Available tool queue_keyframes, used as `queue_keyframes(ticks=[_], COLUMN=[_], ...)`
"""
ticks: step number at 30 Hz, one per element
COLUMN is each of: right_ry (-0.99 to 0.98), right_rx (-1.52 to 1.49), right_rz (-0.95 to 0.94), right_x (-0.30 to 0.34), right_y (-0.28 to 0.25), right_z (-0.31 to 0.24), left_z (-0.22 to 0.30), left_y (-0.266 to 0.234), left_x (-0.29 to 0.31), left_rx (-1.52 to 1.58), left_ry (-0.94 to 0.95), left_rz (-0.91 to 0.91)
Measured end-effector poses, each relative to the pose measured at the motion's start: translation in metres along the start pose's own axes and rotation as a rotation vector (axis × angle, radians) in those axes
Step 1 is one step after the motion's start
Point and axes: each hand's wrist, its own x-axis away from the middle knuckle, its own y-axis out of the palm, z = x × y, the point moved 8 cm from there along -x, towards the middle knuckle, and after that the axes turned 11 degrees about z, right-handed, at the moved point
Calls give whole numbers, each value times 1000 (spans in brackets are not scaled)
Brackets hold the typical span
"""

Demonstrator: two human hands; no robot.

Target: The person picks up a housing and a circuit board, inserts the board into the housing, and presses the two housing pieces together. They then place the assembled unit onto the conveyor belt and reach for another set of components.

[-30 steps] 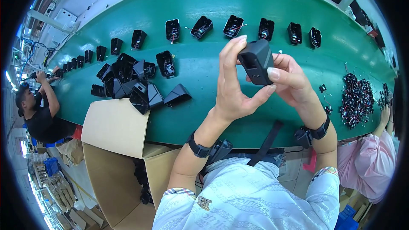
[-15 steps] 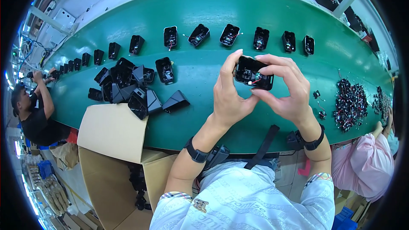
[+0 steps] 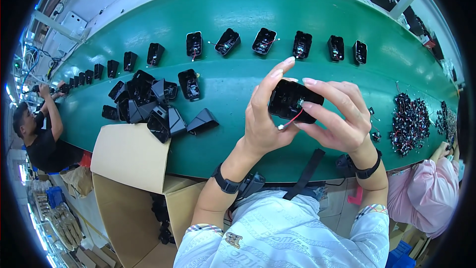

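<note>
The curled left hand (image 3: 264, 121) is bracing a black shell (image 3: 283, 100); the half-open right hand (image 3: 344, 121) is probably seating its wired part (image 3: 300, 103). Next is seemingly calling for steady pressing.

Black wrist straps (image 3: 226, 184) accompany a pale patterned shirt (image 3: 297, 223) with plaid cuffs (image 3: 205, 228).

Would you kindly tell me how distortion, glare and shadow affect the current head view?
In the head view, the green table's far edge bows into an arc and the picture's corners go black; in the head view, pale glare marks the table's far part; in the head view, the held case's inside is mostly dark, though the red wire stands out.
</note>
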Motion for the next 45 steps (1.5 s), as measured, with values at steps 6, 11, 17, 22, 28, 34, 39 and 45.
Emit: queue_keyframes(ticks=[6, 11, 17, 22, 28, 34, 39, 45], right_ry=[33, 119, 157, 152, 136, 124, 131, 375], right_rx=[-31, -38, -2, 29, 58, 91, 83, -179], right_rz=[-4, -30, -42, -43, -45, -29, -34, -28], right_x=[0, -3, -5, -2, 2, 8, 9, 28], right_y=[1, 5, 1, -3, -3, -3, -2, 9], right_z=[1, 6, 0, -4, -6, -7, -6, 17], left_z=[-1, -10, -10, -4, -5, -9, -7, -7], left_y=[-1, 1, 5, 6, 6, 8, 7, 1], left_x=[1, 1, 3, 0, 1, 7, 5, 6], left_rx=[3, 76, 167, 162, 189, 174, 150, -80], left_ry=[14, -227, -226, -181, -206, -263, -240, -239], left_rz=[-7, -86, -101, -120, -106, -111, -115, -167])
